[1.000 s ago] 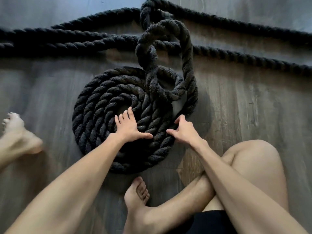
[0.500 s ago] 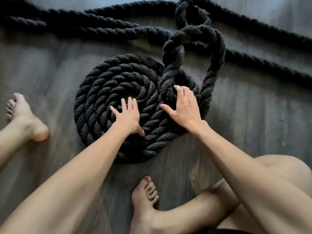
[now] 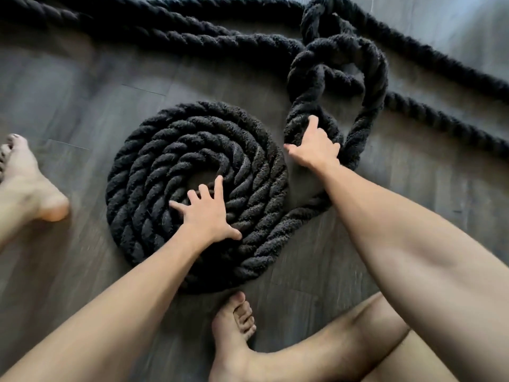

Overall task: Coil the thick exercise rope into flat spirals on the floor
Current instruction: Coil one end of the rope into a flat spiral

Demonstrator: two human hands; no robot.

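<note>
The right hand [image 3: 312,151] had pulled the twisted loop [image 3: 374,86] off the spiral [image 3: 165,161] onto the floor [image 3: 82,100] beside it and gripped it. The left hand [image 3: 205,216], spread flat, pressed the spiral mid-floor. Step in hand: laying the next turn; the loop probably needed untwisting first.

You'll find nothing to read here (neither the rope [image 3: 165,150] nor the floor [image 3: 82,92] carries legible marks).

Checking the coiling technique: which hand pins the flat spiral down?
The left hand, fingers spread flat on the spiral; the right hand instead grips the loose twisted loop beside it.
</note>
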